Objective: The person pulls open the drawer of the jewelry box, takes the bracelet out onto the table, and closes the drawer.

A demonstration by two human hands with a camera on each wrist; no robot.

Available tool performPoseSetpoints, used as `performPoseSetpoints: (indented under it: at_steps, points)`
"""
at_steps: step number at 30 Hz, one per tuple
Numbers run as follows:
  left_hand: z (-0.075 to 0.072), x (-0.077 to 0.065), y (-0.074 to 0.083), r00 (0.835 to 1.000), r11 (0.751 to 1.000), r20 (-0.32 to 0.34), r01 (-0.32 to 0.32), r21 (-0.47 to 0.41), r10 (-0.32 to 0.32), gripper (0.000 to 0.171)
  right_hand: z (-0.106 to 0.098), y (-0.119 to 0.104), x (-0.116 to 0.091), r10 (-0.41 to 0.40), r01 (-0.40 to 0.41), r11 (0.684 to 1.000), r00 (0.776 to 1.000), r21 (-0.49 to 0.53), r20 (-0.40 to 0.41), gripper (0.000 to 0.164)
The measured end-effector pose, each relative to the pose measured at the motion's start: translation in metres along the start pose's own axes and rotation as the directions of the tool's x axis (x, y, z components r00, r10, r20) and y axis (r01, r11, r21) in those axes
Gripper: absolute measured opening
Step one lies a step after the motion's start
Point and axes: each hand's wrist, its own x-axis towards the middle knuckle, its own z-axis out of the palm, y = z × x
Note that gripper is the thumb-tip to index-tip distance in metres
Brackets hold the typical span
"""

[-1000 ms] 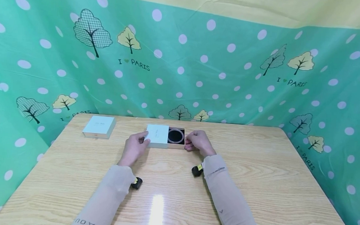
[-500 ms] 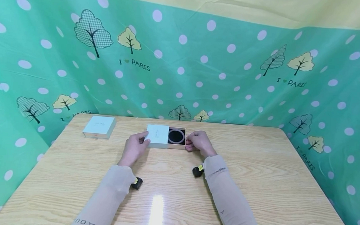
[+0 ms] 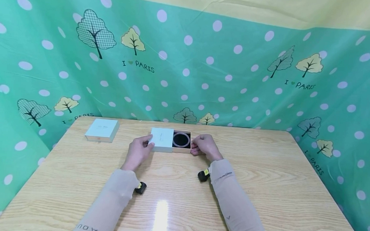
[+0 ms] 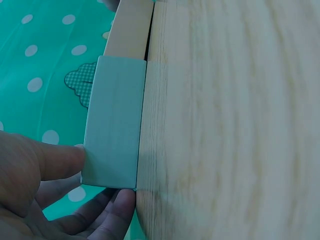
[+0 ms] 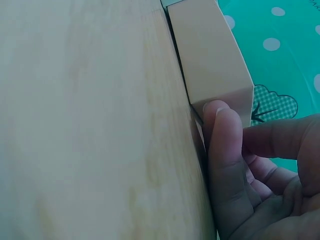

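Note:
A slide-out gift box lies near the back of the table, its pale blue sleeve on the left and its beige drawer partly out to the right. Inside the drawer, a pale bangle rings a black cushion. My left hand grips the left end of the sleeve, thumb on the top edge and fingers at the end face in the left wrist view. At the drawer's right end, my right hand pinches with curled fingertips; what lies between them is hidden.
A second pale blue box, closed, stands at the back left of the wooden table. Behind the table hangs a green dotted curtain. Small black wrist cameras sit under both sleeves.
The drawer with the bangle has slid very slightly to the right along with my right hand, then stopped. My left hand and the sleeve stay in place.

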Motion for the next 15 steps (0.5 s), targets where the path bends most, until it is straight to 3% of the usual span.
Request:
performPoseSetpoints:
  at_steps: [15]
  points:
    - [-0.0003,-0.0011,-0.0004,1.0,1.0,0.002,-0.016,0.001,0.016,0.045,-0.0008,0.0007,0.0,-0.003,0.003,1.0,1.0,-0.005,-0.011,0.018]
